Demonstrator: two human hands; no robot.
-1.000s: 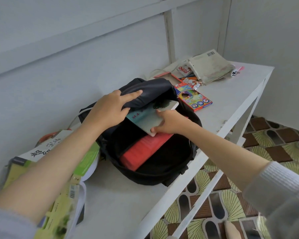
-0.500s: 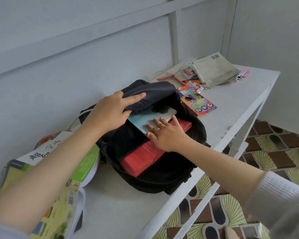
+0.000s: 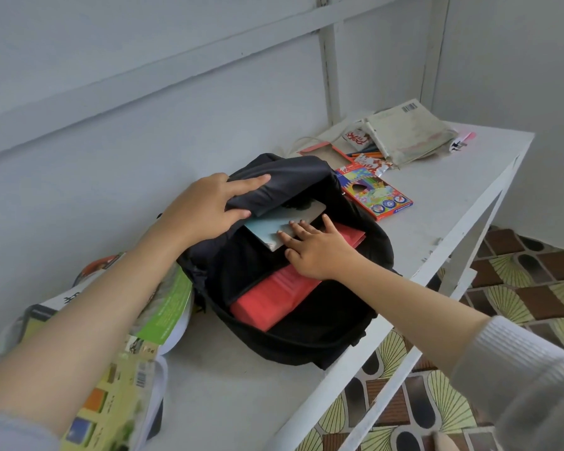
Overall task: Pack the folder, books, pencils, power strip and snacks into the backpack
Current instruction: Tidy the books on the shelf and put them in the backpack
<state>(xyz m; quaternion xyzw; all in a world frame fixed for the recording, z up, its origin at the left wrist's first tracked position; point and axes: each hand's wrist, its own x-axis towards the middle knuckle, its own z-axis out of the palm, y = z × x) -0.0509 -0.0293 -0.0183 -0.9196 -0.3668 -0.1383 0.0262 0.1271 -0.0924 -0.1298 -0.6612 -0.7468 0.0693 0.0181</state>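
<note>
Packing looks partly done on a white table (image 3: 453,206). Nearest the camera, green-covered books (image 3: 111,369) lie unpacked beneath the person's left forearm. Beyond them, the black backpack (image 3: 306,340) already holds a red folder (image 3: 274,301). The right hand (image 3: 319,252), fingers flat and spread, presses a pale blue book (image 3: 271,227) into the opening above the folder, while the left hand (image 3: 202,216) grips the backpack's flap and holds it up. Farther along, a pencil box (image 3: 375,193), a snack packet (image 3: 372,164), a worn book (image 3: 407,135) and a white plug (image 3: 458,145) wait outside.
</note>
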